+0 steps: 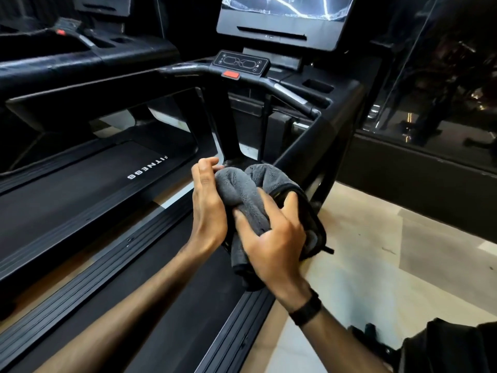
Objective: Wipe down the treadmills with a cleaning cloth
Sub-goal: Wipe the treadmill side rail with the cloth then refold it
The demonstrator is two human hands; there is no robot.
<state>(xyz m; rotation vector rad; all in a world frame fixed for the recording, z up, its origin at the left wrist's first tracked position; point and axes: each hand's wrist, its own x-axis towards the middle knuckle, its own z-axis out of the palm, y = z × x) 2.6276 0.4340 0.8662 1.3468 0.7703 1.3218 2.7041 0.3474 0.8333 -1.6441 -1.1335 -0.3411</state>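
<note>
Left hand (208, 203): fingers curled round grey cloth (242, 195) | Right hand (271, 238): gripping same cloth, near side | Location: above near treadmill (150, 286), console (242, 63) far.

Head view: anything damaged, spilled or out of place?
Nothing stands out. Both hands, left and right, hold the bunched grey cloth above the treadmill. Its red stop button and console panel look intact.

Head view, facing down, close over treadmill (166, 278)
</note>
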